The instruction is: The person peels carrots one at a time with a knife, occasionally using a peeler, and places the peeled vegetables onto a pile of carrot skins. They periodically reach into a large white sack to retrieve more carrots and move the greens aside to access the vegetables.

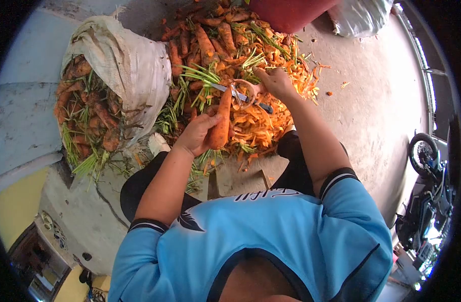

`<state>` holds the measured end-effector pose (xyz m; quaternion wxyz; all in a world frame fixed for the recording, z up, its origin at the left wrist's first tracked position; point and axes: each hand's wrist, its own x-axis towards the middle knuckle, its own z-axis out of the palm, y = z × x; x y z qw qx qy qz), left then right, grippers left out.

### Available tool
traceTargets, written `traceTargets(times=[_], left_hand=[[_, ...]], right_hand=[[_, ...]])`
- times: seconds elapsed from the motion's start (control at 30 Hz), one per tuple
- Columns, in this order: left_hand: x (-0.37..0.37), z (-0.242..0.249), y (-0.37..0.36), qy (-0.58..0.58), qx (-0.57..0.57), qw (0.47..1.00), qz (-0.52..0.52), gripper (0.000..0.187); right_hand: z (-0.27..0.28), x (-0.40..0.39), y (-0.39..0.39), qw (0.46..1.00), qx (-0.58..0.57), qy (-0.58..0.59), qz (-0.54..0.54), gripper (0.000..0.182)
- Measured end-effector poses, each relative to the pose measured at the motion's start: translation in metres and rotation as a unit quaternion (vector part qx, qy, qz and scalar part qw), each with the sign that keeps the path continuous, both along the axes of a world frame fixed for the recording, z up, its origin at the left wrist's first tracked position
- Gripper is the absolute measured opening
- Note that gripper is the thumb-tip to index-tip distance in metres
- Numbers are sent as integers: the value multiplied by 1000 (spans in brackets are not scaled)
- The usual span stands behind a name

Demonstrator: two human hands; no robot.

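My left hand (199,133) is wrapped round the thick end of an unpeeled carrot (221,126), which stands tilted with its green tops (202,76) pointing away from me. My right hand (274,82) is closed on the handle of a peeler (247,92) with a pinkish, ring-like frame, which is beside the upper part of the carrot. A knife (235,93) with a dark handle lies across behind the carrot and the peeler; what holds it is unclear. Orange peelings (263,126) are heaped under my hands.
Whole carrots (205,43) are piled at the back. An open white sack (135,65) of carrots lies at the left. A red container (285,12) and another white sack (361,17) are at the top. A motorbike (426,186) stands at the far right.
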<state>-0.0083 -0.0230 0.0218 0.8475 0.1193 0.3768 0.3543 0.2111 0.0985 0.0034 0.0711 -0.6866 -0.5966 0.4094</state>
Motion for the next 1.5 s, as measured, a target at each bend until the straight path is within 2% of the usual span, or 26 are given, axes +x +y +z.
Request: traceTargets(times=[0.07, 0.17, 0.2, 0.27, 0.3, 0.33, 0.4, 0.47, 0.5, 0.53, 0.6, 0.7, 0.73, 0.8, 0.83, 0.93, 1.0, 1.03, 1.13, 1.17, 1.27, 1.3, 1.37, 1.4, 1.47, 1.5], left_hand=[[-5, -7, -2, -3, 31, 1000, -6, 35], [-10, -19, -1, -72, 12, 997, -30, 35], [-9, -26, -2, -53, -7, 998, -15, 35], [-4, -36, -5, -15, -47, 999, 15, 37], [-2, -31, -5, -22, -63, 997, 25, 37], [0, -20, -4, -28, -78, 996, 34, 37], [4, -15, -7, -46, -71, 996, 32, 36], [8, -16, -9, -72, -22, 997, 12, 35], [7, -20, -9, -49, -46, 998, 0, 35], [5, -26, -9, -27, -69, 997, -13, 35], [2, -32, -9, -18, -93, 995, -20, 35], [0, -33, -8, -54, -83, 995, 2, 35], [0, -33, -8, -60, -72, 995, 16, 34], [3, -32, -10, -54, -62, 996, 17, 34], [4, -32, -11, -40, -63, 997, 3, 34], [2, -22, -9, -17, -80, 996, -41, 34], [-2, -24, -10, -8, -74, 996, -54, 34], [-3, -26, -10, -8, -77, 996, -51, 34], [-3, -29, -8, -12, -90, 995, -37, 33], [-1, -29, -8, -14, -97, 995, -32, 33], [-2, -30, -9, -34, -85, 995, -26, 32], [-2, -27, -8, -43, -75, 996, -24, 32], [-2, -16, -7, -4, -96, 995, -18, 31], [-1, -11, -6, 15, -106, 994, -13, 31], [3, -15, -6, -8, -110, 994, 24, 31], [6, -16, -7, -19, -113, 993, 41, 31]], right_hand=[[-1, -1, -1, 1000, -7, 7, 4, 60], [2, -8, -6, 999, 21, -15, 38, 54], [6, -14, -10, 997, 36, -28, 55, 52], [24, -33, -27, 991, 73, -41, 106, 46], [24, -43, -38, 984, 120, -25, 131, 34], [29, -49, -51, 968, 187, -4, 166, 33], [30, -52, -58, 959, 215, 6, 184, 33], [19, -42, -44, 973, 176, -61, 140, 35], [13, -33, -32, 976, 156, -95, 117, 36], [18, -18, -16, 973, 77, -169, 136, 38], [24, 0, 2, 976, 40, -212, 29, 38], [29, -16, -11, 973, 87, -198, 76, 38], [35, -28, -24, 986, 103, -106, 79, 37], [35, -46, -45, 972, 146, -51, 175, 37], [22, -44, -44, 962, 173, -73, 196, 38], [14, -15, -7, 972, 67, -183, 129, 40], [14, 6, 10, 975, 48, -217, 26, 42], [13, 10, 10, 981, 45, -187, -15, 43], [17, -16, -10, 982, 126, -133, 52, 44], [13, -22, -15, 972, 131, -176, 82, 48], [10, -1, 3, 979, 45, -199, 6, 50], [15, 4, 5, 975, 55, -213, 6, 49], [17, -7, 0, 983, 71, -168, 29, 40], [21, -18, -6, 985, 80, -146, 42, 35], [33, -46, -41, 979, 164, -20, 122, 27], [35, -54, -53, 958, 200, 2, 205, 25]])
